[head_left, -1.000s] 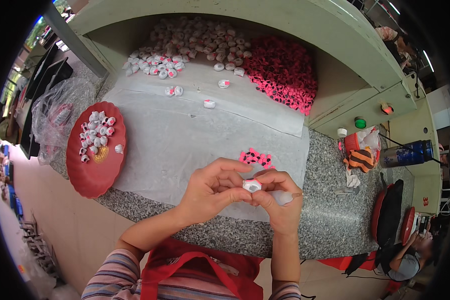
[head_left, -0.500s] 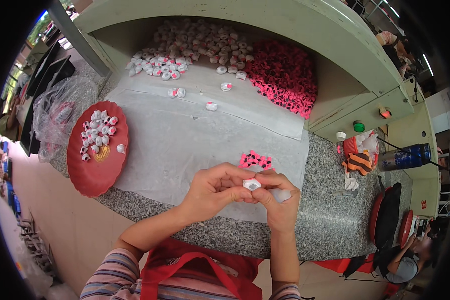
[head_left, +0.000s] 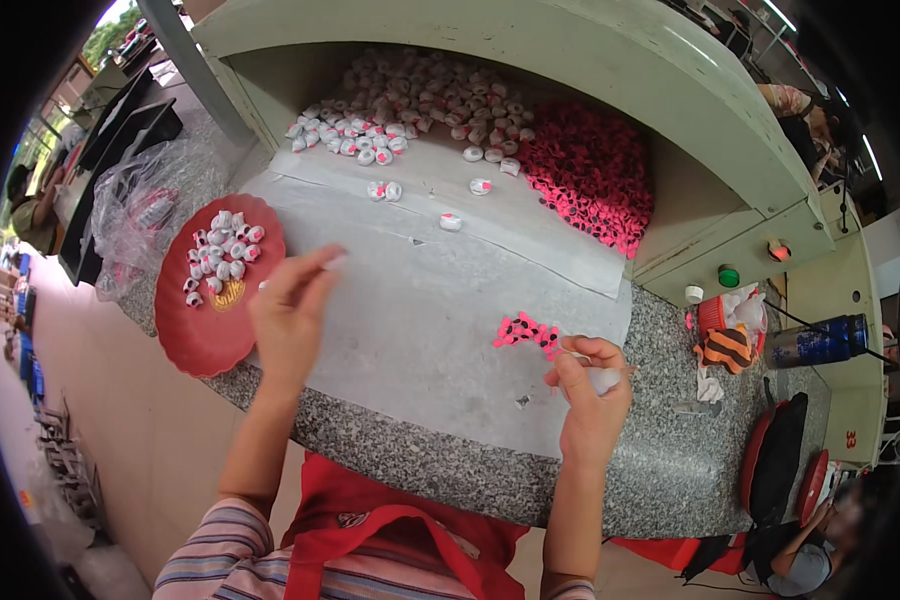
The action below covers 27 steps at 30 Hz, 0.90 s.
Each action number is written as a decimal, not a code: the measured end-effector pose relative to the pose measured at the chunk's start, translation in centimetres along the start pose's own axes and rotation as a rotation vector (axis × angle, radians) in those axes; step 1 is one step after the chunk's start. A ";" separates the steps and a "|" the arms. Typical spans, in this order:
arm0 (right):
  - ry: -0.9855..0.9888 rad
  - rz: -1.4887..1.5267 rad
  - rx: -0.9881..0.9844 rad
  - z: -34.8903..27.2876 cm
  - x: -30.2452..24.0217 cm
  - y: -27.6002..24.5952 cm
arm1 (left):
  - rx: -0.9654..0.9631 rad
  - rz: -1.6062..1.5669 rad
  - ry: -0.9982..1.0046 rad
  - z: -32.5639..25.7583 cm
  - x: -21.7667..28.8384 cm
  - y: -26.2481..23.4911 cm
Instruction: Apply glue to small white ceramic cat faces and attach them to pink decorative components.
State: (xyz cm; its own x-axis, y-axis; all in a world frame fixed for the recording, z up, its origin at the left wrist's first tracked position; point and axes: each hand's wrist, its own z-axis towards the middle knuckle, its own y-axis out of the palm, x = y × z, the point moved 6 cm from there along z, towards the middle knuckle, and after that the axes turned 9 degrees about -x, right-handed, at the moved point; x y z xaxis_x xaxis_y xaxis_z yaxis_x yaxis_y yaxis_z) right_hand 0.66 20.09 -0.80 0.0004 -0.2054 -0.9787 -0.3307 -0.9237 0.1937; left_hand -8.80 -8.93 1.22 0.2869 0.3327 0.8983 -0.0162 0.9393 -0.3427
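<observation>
- Head view: the left hand (head_left: 288,318) reaches out toward the red plate (head_left: 185,340), thumb and forefinger pinched on a small white piece (head_left: 334,261) at their tips, so this grip is clenched on that piece, just beside the plate's right rim
- The right hand (head_left: 592,400) rests low over the worktop (head_left: 660,470), fingers curled around a small pale part (head_left: 604,380) and what looks like a thin stick; its grip is clenched too, next to a little cluster of pink pieces (head_left: 523,331) lying on the white sheet (head_left: 420,330)
- To do this well, I judge the pinched piece should go down gently among the white caps (head_left: 220,256) already on the plate, released low so it does not bounce or roll off the shallow rim
- The plate is round, glossy red plastic with a yellow mark near its middle; the caps on it are small, rounded, white with pink spots
- The worktop is speckled grey stone, hard and polished, with a curved front edge; the sheet over it is thin and matte
- Further back, a pale green hood shelters a heap of white caps (head_left: 420,105) and a dense heap of pink parts (head_left: 590,170); a crinkled clear plastic bag (head_left: 135,215) lies left of the plate
</observation>
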 end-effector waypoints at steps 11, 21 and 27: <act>-0.058 -0.094 -0.077 -0.4 -0.1 1.1 | -0.182 0.739 0.192 7.2 -1.2 11.6; -0.213 -0.143 0.077 -3.2 -3.6 1.0 | -0.741 -1.253 -0.679 -1.7 3.0 14.0; -0.547 -0.537 0.127 -5.3 -5.7 1.4 | -0.593 -0.704 -0.254 -2.2 5.2 11.8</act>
State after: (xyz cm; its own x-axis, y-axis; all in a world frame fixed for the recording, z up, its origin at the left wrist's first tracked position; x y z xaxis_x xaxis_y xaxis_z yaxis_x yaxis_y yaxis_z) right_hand 5.22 18.19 5.40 -0.2641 0.4792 -0.8370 -0.5227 -0.8004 -0.2934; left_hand -5.35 3.67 1.27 -0.1720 -0.2189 0.9605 0.5887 0.7589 0.2784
